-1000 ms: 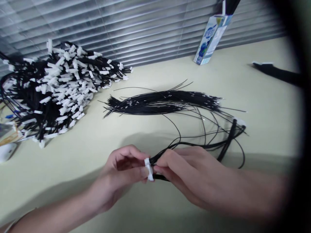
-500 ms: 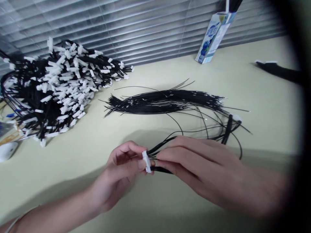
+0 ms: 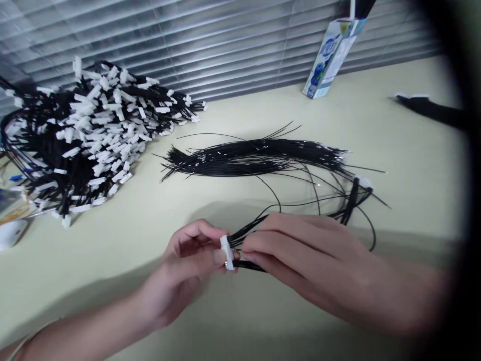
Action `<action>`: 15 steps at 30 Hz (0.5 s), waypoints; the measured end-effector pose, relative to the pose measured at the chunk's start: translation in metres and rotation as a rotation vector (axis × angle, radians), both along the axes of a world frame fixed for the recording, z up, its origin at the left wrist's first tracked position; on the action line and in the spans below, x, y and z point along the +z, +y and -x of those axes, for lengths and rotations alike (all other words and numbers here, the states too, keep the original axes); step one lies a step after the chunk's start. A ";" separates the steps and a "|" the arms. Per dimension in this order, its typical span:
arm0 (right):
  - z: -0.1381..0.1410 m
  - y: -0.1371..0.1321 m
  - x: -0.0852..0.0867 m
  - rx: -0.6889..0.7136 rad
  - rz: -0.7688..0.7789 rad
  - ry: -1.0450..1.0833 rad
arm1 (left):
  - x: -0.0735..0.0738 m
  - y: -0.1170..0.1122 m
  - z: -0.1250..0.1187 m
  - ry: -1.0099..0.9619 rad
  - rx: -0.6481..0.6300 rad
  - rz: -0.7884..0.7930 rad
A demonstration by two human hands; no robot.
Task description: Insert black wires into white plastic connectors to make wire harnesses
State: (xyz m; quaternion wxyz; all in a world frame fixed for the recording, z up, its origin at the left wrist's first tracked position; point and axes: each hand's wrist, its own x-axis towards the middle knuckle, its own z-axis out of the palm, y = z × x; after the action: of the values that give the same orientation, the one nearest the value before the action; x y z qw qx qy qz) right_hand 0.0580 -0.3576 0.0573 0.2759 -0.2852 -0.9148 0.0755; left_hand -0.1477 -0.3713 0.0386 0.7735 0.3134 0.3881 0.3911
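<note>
Since a second ago, the white connector [image 3: 227, 254] and both hands have shifted slightly up and to the left in the frame, and the second white connector [image 3: 364, 183], right of center, has likewise crept up and left. Just below the middle of the frame, the left hand [image 3: 180, 276] is clamped on the first connector, thumb pressed to its near face and fingers curled behind. Right of it, the right hand [image 3: 311, 260] has thumb and forefinger drawn together on black wires [image 3: 246, 230] close to the connector; exactly which strand they pinch is hidden. These wires enter the connector's right side in an upper and a lower group, passing behind or under the right hand. Across the middle of the pale table [image 3: 413, 165] lies a loose bundle of black wires [image 3: 255, 155] with small bright tips. A heaped pile of wired white connectors [image 3: 101, 130] fills the upper left, and a drink carton [image 3: 332, 60] stands tilted in view at upper right, before the blinds [image 3: 233, 45].
</note>
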 end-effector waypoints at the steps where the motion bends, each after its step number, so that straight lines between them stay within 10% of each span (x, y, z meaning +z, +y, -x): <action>1: 0.001 0.000 0.001 0.001 -0.014 -0.013 | -0.001 0.000 0.000 0.003 -0.013 -0.010; 9: 0.001 0.000 0.004 0.090 -0.213 -0.060 | -0.003 -0.004 0.001 0.092 -0.034 -0.036; 15: 0.003 0.002 0.011 0.075 0.116 0.075 | -0.003 -0.005 0.001 0.058 -0.023 -0.072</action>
State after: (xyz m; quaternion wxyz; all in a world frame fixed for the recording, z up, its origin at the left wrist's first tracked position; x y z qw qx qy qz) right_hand 0.0551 -0.3554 0.0688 0.2901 -0.2631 -0.9079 0.1496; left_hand -0.1491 -0.3762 0.0354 0.7543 0.3568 0.3925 0.3867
